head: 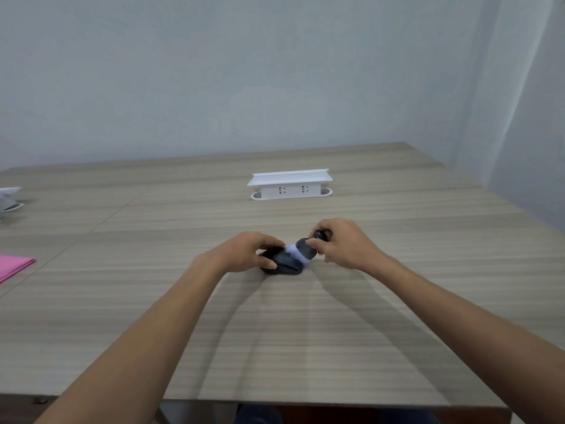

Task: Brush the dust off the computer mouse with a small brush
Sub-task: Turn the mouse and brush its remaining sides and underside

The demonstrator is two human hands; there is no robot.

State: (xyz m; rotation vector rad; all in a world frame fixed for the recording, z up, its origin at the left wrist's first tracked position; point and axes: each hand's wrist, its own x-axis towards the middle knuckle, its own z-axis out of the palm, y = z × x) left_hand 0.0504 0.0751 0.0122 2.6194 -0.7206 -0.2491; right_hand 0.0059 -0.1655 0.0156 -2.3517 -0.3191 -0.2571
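A black computer mouse (282, 264) lies on the wooden table (275, 332) near its middle. My left hand (244, 250) grips the mouse from the left, thumb on its near side and fingers over its far side. My right hand (342, 243) holds a small dark brush (308, 247) by its handle. The brush's white bristles (294, 250) touch the top right of the mouse. Most of the brush handle is hidden inside my right hand.
A white power-socket box (290, 185) stands behind the hands toward the wall. A pink cloth (13, 266) lies at the left edge. Another white object (9, 198) sits at the far left. The table's near edge (305, 403) runs below my forearms.
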